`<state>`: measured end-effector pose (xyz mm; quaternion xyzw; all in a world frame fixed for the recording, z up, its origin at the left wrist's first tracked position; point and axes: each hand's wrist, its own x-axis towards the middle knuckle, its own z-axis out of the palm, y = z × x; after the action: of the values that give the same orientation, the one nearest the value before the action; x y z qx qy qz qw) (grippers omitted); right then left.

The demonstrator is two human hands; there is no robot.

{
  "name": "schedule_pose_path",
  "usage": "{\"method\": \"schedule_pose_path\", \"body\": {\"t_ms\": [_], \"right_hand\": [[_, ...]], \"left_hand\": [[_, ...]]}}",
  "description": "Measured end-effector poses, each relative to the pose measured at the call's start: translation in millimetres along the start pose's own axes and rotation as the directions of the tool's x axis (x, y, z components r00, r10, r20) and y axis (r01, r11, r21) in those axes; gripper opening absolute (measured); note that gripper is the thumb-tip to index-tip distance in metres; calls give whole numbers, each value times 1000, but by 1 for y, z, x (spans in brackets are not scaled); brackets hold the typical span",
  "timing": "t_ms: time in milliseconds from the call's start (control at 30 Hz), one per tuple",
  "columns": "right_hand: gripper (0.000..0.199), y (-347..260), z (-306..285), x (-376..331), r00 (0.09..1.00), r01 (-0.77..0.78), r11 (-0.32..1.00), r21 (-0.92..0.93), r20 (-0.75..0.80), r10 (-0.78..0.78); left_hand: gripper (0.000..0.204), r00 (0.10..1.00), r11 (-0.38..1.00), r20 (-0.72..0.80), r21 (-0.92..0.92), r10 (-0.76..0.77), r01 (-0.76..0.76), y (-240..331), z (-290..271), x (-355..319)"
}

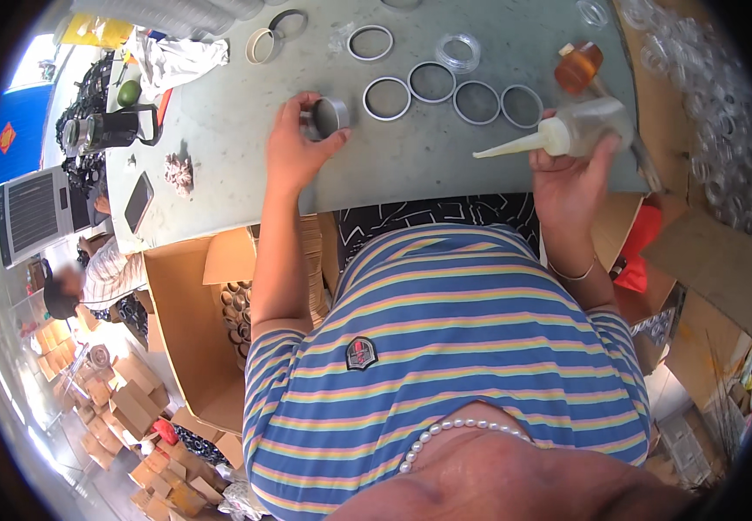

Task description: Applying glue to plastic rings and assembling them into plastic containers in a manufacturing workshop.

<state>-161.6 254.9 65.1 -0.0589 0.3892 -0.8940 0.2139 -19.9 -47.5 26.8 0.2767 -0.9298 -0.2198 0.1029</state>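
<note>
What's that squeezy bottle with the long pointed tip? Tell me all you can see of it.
The squeeze bottle looks like soft, cloudy translucent plastic with a cream-coloured cap tapering into a long pointed nozzle. It lies nearly level above the grey-green table, nozzle aimed toward the person's left. The right hand grips its body from below. Its contents cannot be made out.

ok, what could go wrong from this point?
1. The squeeze bottle in the right hand points its nozzle sideways over the table; glue might drip there.
2. The left hand holds the small tin on edge; it could roll or slip.
3. The orange bottle sits near the table's corner and could be knocked.
</note>
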Motion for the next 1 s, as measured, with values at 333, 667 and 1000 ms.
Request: {"method": "schedule_pose_path", "body": {"t_ms": [333,667,1000], "right_hand": [[49,-25,25,3,218,901,430,-55,914,-341],[37,-16,35,9,71,967,253,10,949,-308],[42,-37,28,-2,268,909,369,-191,949,-168]], "left_hand": [[85,638,-418,622,-483,455,769,74,9,-69],[67,486,-341,756,-361,438,868,92,-6,-71],[69,847,-9,393,-906,358,424,103,-20,-69]]}}
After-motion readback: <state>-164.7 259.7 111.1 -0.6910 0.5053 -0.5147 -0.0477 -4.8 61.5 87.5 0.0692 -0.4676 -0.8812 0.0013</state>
